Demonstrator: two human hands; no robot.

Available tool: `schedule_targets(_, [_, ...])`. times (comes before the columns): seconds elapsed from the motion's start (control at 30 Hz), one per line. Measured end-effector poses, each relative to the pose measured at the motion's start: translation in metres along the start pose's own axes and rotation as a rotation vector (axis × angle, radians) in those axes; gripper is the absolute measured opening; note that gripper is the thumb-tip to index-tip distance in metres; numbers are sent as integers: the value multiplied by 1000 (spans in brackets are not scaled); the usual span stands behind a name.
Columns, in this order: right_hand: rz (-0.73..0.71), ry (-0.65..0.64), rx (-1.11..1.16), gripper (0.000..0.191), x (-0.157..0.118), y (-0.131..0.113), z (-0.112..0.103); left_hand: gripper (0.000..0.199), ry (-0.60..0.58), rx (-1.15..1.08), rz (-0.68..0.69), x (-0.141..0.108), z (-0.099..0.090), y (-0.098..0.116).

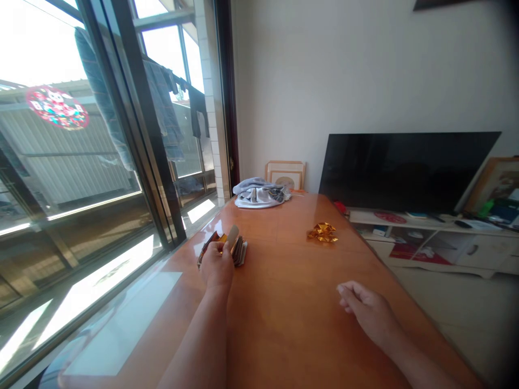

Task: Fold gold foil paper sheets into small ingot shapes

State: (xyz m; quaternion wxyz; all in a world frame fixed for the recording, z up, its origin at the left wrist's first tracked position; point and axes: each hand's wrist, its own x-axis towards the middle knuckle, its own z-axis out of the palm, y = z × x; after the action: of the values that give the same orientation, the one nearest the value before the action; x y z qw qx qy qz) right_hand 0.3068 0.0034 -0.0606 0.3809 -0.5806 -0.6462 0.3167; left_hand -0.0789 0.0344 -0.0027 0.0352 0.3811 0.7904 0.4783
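Observation:
At the left side of the wooden table (279,302), my left hand (217,263) is closed, thumb and fingers pinching a pale card-like piece (232,235) with a rounded end. It belongs to, or stands against, a small stack of thin, dark-edged card-like pieces (240,251) beside my fingers. Part of the stack and a yellowish piece behind it are hidden by the hand. My right hand (367,309) hovers over the table's right side with its fingers curled in, and nothing shows in it. Beyond it lies crumpled gold foil (323,232), apart from both hands.
A folded grey-white cloth (261,193) lies at the table's far end, with framed pictures (286,174) behind it. A large television (405,170) stands on a low white cabinet (441,251) at the right. Sliding glass doors (117,119) run along the left.

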Motion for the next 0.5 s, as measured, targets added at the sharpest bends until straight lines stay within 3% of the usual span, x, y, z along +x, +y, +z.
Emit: schedule_targets(0.5, [-6,8,10,41,0,0,0,20,38,-35,52,1,5,-3])
